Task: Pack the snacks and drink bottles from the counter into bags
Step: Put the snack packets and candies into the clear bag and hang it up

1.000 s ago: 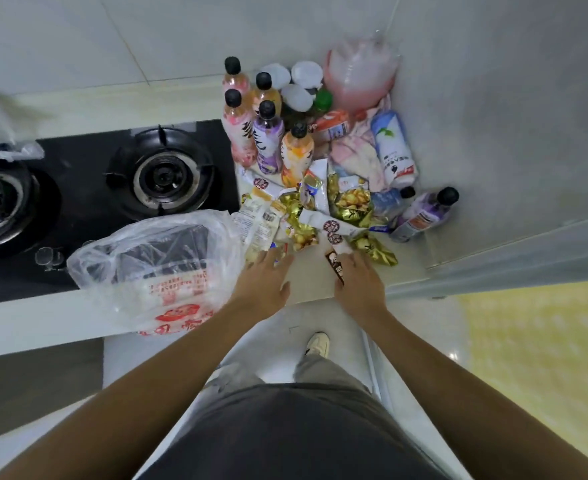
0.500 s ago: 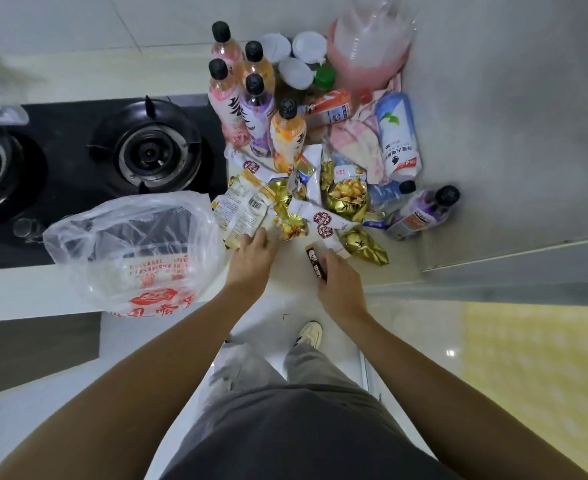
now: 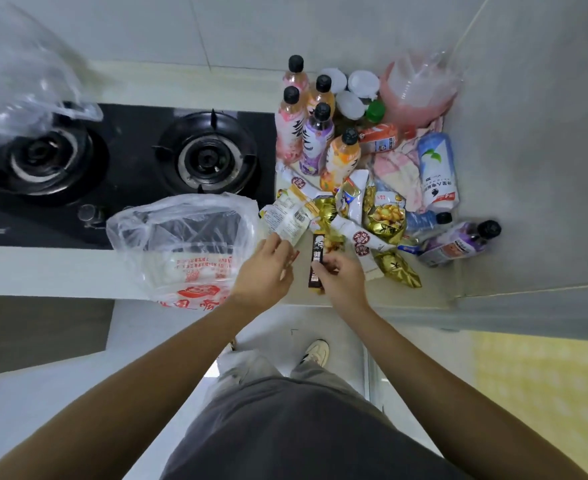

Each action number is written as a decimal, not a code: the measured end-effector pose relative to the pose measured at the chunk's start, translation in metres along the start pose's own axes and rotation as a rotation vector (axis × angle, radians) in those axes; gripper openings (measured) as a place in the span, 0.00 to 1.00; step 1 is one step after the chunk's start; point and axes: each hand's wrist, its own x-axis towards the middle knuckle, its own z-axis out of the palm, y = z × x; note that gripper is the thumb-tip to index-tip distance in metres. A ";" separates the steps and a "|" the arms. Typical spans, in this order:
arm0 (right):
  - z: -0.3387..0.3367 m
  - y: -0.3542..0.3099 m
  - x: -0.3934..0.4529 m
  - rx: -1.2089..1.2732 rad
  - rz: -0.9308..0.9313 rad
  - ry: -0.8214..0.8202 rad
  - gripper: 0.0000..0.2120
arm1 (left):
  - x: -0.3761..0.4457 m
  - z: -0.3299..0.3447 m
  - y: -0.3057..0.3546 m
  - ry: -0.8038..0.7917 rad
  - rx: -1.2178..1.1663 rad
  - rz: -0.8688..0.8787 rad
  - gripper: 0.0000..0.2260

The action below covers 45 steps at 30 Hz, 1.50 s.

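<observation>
Head view: right hand [image 3: 342,280] has lifted dark snack bar [image 3: 316,263].

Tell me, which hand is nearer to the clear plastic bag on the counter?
Left. The left hand is just beside the clear plastic bag, at its right edge. The right hand is farther right, holding a dark snack bar.

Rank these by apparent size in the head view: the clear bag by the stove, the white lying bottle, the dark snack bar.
1. clear bag, clearly largest
2. white bottle
3. dark snack bar, smallest, though it is nearest the camera
</observation>
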 end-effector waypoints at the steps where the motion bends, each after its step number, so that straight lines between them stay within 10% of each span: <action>1: 0.012 -0.013 -0.002 0.043 0.003 -0.029 0.03 | -0.008 -0.014 -0.009 0.035 -0.023 0.012 0.07; 9: 0.120 -0.086 -0.016 0.049 -0.116 -0.128 0.04 | -0.058 -0.088 -0.098 0.233 -0.122 -0.090 0.08; 22: 0.188 -0.102 0.002 -0.367 -0.049 -0.065 0.06 | -0.052 -0.099 -0.184 0.073 0.020 -0.138 0.13; 36: 0.048 -0.047 -0.027 -0.346 -0.163 0.293 0.05 | -0.011 -0.073 -0.052 0.083 -0.016 0.200 0.14; 45: -0.079 0.038 0.009 -0.651 -0.059 0.226 0.19 | 0.032 0.031 0.068 -0.170 -0.130 -0.118 0.14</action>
